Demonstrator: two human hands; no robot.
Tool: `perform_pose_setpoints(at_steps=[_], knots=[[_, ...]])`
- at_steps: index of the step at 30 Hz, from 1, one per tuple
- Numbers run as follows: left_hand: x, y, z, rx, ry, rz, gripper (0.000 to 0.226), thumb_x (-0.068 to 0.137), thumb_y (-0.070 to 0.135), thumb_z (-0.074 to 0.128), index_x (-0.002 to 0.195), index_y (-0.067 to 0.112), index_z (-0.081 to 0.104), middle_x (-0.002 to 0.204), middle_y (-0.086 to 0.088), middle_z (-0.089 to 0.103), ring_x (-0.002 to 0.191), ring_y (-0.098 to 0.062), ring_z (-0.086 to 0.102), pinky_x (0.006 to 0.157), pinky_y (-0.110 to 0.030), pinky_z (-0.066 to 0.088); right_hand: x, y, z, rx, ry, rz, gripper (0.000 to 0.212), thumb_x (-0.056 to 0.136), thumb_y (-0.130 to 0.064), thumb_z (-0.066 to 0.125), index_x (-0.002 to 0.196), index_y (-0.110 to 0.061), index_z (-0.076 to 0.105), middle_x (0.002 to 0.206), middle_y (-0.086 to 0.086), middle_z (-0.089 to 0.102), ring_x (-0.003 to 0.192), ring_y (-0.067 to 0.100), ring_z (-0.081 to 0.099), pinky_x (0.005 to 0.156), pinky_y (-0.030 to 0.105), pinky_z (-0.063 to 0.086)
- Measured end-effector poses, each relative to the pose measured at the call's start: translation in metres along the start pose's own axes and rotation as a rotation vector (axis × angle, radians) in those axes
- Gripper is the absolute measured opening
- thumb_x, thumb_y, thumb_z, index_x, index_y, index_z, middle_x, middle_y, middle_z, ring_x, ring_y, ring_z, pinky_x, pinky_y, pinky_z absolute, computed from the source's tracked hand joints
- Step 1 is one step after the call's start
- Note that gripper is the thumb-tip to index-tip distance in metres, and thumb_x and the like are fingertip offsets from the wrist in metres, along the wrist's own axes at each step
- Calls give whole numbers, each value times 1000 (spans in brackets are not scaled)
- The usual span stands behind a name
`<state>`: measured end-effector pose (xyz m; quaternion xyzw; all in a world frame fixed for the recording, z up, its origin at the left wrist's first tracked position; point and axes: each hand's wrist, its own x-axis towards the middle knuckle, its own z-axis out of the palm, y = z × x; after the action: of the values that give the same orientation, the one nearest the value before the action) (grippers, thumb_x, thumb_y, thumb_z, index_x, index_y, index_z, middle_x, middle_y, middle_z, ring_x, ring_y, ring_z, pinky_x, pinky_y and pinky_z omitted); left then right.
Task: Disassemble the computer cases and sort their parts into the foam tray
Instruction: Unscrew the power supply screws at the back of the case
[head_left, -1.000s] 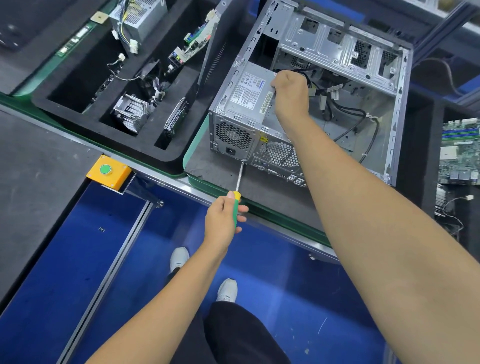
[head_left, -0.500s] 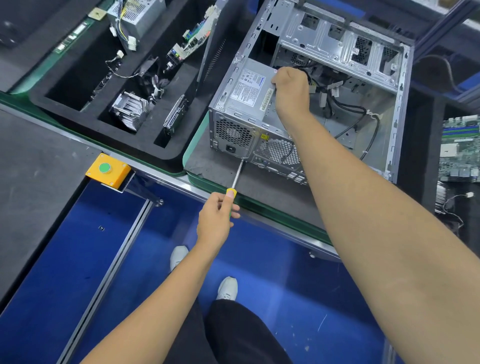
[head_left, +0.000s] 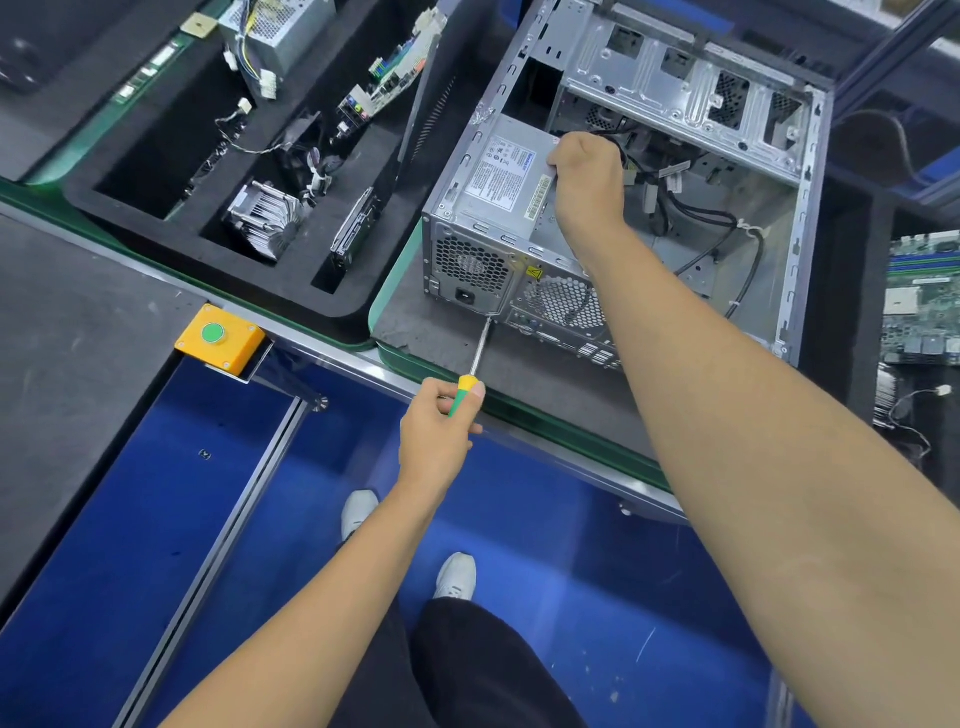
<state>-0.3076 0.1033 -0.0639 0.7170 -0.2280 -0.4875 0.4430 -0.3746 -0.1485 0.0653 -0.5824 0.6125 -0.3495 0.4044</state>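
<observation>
My left hand (head_left: 436, 436) grips a green-and-yellow screwdriver (head_left: 470, 374), its tip at the rear panel of the computer case (head_left: 675, 104), just below the power supply (head_left: 498, 182). My right hand (head_left: 587, 176) curls over that supply's inner edge inside the open case, near the table's front edge. Left of it, the foam tray (head_left: 291, 291) already holds a heatsink (head_left: 265, 218), a drive (head_left: 356, 234), a board and another supply. I judge the supply and cables remain to be removed.

Open gray computer case (head_left: 691, 93) beside black foam tray (head_left: 291, 291)
</observation>
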Motion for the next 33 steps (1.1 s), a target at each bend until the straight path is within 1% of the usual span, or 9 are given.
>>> perform_pose_setpoints(at_steps=[3,8,13,22,27,29,31,32,33], knots=[[-2,1,-1,1,-47,-6,26,103,51,52,104,27,62,88,4,76,79,-13,74,72,-39,59,0,0,0,4,-6,0,37,84,-3,46,58,-23,30,59,-3,25,59,14,21,60,32,16],[-5,6,0,-20,-59,22,21,110,42,42,108,26,55,87,4,77,71,-14,70,62,-32,52,0,0,0,2,-3,2,37,83,-3,45,58,-23,29,57,-5,24,57,14,19,58,31,15],[-10,1,0,5,-43,70,18,110,41,41,104,30,54,86,4,76,64,-11,63,55,-29,49,0,1,0,4,-4,-5,36,85,-4,45,59,-23,29,59,-4,25,59,14,21,57,31,15],[-21,3,-9,-24,-22,111,16,109,42,42,105,33,55,87,4,75,64,-12,62,59,-32,48,1,1,0,16,0,-16,39,85,-4,47,57,-23,28,58,-5,26,58,14,23,59,31,17],[-34,29,-23,-35,-45,186,15,109,44,43,104,37,55,88,3,75,65,-14,62,57,-26,48,-3,-2,-1,42,15,-16,32,83,-8,47,59,-21,31,57,-6,28,54,12,24,56,29,20],[-41,46,-33,-41,-46,223,14,109,44,43,103,39,55,88,1,75,65,-15,62,56,-25,47,-6,-5,-2,57,34,-13,26,85,-12,44,62,-18,36,59,-3,32,51,8,28,51,28,24],[-46,58,-37,-52,-61,251,15,109,44,44,103,39,56,88,0,75,65,-15,62,56,-25,47,-7,-1,-4,32,101,9,29,90,-14,44,62,-8,49,62,5,50,50,11,37,53,34,30],[-49,67,-40,-55,-64,270,15,109,44,44,103,39,56,88,0,75,65,-15,62,56,-25,47,-7,-1,-5,30,145,38,30,91,-14,43,71,-1,61,75,10,64,55,13,44,56,36,35],[-50,77,-43,-54,-68,288,15,109,44,44,102,39,56,87,-1,74,64,-15,62,56,-25,47,-7,-2,-7,52,191,87,31,93,-15,43,82,0,68,89,10,72,58,11,49,55,32,37]])
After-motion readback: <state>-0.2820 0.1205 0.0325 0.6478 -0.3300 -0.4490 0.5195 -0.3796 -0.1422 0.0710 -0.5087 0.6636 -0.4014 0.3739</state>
